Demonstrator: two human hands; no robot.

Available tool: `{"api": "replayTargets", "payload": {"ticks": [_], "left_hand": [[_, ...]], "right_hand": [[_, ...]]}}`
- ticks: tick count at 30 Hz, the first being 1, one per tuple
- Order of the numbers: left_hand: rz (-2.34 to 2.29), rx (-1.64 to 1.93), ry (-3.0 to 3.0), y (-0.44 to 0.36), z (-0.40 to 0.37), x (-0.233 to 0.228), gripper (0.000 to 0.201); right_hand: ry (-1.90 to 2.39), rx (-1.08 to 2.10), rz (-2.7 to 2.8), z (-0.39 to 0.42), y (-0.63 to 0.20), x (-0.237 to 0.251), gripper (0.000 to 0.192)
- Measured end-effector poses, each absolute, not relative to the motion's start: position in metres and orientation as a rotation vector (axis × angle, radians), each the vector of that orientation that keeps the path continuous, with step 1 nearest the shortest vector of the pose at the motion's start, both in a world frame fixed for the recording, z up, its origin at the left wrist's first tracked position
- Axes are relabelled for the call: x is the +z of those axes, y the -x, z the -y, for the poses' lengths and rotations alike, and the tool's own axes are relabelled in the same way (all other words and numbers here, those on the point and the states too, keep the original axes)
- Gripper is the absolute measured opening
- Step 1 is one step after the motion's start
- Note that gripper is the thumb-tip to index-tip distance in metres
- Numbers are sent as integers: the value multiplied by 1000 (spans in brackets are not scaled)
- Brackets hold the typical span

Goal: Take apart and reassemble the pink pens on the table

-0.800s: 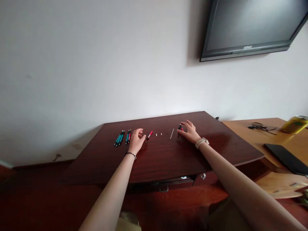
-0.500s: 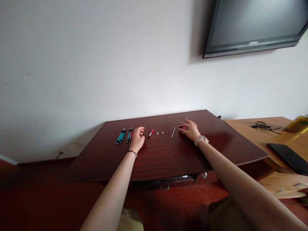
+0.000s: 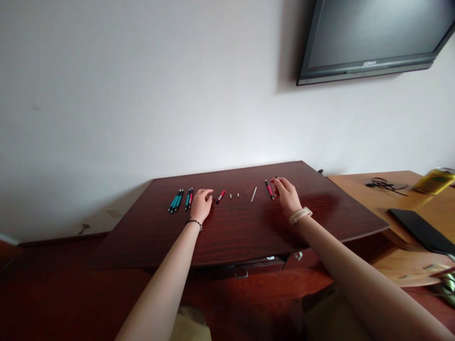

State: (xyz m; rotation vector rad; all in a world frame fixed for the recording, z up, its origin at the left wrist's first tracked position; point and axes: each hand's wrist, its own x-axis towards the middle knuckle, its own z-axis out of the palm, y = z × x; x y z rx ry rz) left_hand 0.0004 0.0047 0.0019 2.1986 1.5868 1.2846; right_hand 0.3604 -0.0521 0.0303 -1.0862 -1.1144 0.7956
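On a dark red wooden table (image 3: 249,237) lie several teal and red pens (image 3: 180,200) in a row at the left. My left hand (image 3: 201,204) rests beside them, fingers loosely curled, holding nothing. To its right lie a short red pen part (image 3: 221,196), two tiny pieces (image 3: 234,194) and a thin white refill (image 3: 253,193). My right hand (image 3: 287,194) has its fingertips pinched on a small red pen piece, next to a red and black pen (image 3: 269,189) lying on the table.
A dark screen (image 3: 373,38) hangs on the white wall at upper right. A lighter wooden desk (image 3: 355,182) at the right carries a black cable (image 3: 386,183), a yellow container (image 3: 434,180) and a flat black device (image 3: 419,229). A drawer handle (image 3: 241,273) sits under the table's front edge.
My right hand has drawn back to the right off the red and black pen, which now lies uncovered. My left hand has settled closer to the teal pens.
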Motion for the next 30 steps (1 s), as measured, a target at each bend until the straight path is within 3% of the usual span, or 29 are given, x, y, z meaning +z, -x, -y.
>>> {"api": "replayTargets", "payload": {"ticks": [5, 18, 23, 30], "left_hand": [[-1610, 1209, -2262, -1, -4, 3, 24], [-1870, 1100, -2149, -1, 3, 5, 17], [-1679, 1340, -1914, -4, 17, 13, 11], [-1315, 1414, -1557, -46, 56, 34, 22]], "right_hand": [[1055, 924, 1198, 82, -325, 30, 41], [1205, 822, 1487, 98, -297, 9, 46], [1166, 796, 1581, 100, -297, 12, 45], [1092, 948, 1613, 105, -294, 15, 37]]}}
